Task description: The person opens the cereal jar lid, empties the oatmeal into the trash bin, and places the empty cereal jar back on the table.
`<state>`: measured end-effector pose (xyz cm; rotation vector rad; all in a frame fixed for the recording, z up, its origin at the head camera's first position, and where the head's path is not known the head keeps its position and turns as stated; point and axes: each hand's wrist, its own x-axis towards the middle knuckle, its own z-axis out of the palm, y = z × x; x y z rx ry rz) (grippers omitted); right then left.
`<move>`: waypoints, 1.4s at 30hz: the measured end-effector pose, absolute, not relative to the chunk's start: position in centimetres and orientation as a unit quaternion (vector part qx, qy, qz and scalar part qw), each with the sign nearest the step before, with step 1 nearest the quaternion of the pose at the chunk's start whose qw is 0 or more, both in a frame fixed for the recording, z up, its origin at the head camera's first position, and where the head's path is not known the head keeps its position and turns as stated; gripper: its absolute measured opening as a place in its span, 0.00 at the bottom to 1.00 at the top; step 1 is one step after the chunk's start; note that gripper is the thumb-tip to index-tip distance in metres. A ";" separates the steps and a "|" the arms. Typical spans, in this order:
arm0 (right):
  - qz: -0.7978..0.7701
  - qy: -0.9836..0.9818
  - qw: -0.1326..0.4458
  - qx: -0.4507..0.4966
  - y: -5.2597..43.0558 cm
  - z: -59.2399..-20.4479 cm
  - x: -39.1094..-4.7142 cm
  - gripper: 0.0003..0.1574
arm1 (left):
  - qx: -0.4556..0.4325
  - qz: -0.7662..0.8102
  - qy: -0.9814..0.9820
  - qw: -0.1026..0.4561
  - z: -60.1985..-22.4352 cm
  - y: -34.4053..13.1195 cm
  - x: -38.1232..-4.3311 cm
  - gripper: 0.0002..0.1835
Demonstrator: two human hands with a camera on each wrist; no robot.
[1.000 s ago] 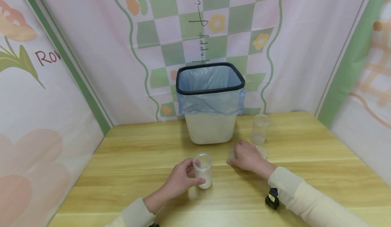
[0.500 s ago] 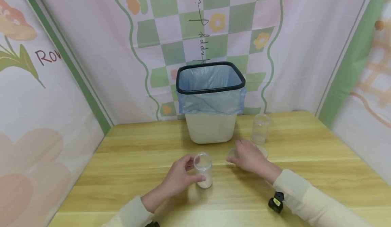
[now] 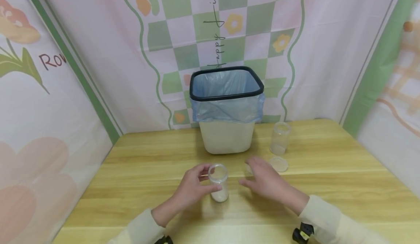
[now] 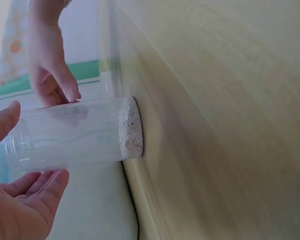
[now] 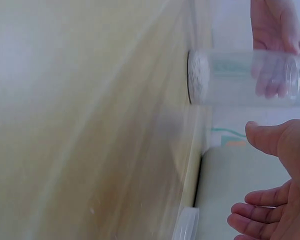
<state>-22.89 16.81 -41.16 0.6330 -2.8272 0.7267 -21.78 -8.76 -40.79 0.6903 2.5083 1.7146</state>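
A clear jar (image 3: 221,180) with a pale grainy layer (image 4: 130,129) stands upright on the bench (image 3: 137,189), well apart from the far edge. The left hand (image 3: 194,185) has it in the grip. The right hand (image 3: 264,179), its grip wide, is near a flat lid (image 3: 279,164). Toward the far right corner stands a second jar (image 3: 280,139); at the far edge, a lined bin (image 3: 227,136).

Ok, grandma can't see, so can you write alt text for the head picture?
A person's left grip holds a clear jar with white stuff at its bottom, the right grip nearby. Farther back: a bin, another jar and a lid.
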 end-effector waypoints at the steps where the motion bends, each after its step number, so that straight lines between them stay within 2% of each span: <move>1: 0.244 -0.943 0.075 0.212 16.7 -41.2 -22.6 0.43 | 0.220 0.550 0.806 0.013 -40.7 -8.7 -21.8 0.33; 10: 0.245 -0.935 0.092 0.239 16.4 -41.2 -21.4 0.41 | 0.216 0.551 0.806 0.007 -40.8 -8.8 -21.9 0.29; 23: 0.259 -0.930 0.090 0.246 16.6 -40.6 -21.2 0.40 | 0.183 0.631 0.753 0.036 -41.2 -8.5 -21.9 0.28; 32: 0.285 -0.914 0.090 0.275 16.3 -39.9 -21.2 0.45 | 0.173 0.659 0.729 0.059 -41.2 -8.2 -22.0 0.25; 42: 0.305 -0.905 0.075 0.288 15.7 -39.9 -21.3 0.46 | 0.168 0.686 0.703 0.086 -41.7 -8.1 -22.3 0.26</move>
